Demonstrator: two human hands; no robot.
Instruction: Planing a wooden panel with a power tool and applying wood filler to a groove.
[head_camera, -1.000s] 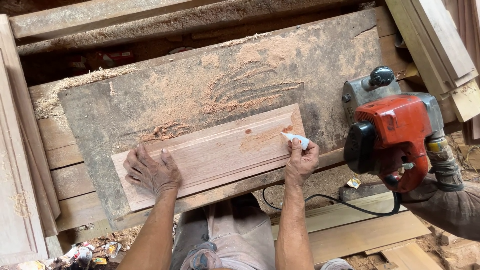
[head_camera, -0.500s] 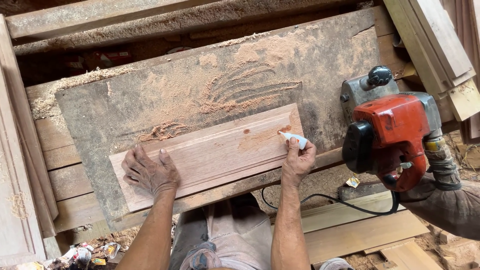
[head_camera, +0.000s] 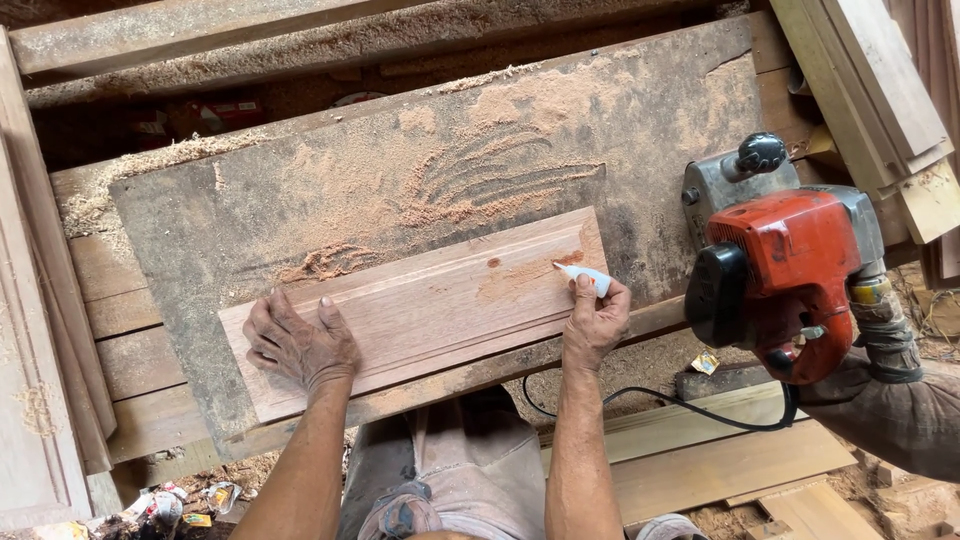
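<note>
Pressing flat, fingers spread, the left hand pins the board on the dusty desk; the right hand has its grip pinched on a white tube, tip touching the board's right end, beside an orange router

The moulded board lies on the workbench, with the router to its right.

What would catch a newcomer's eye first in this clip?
The red power tool at the right edge stands out against the sawdust-covered bench. At centre lies a moulded wooden board: the left hand lies flat on it, and the right hand holds a small white tube to it.
</note>
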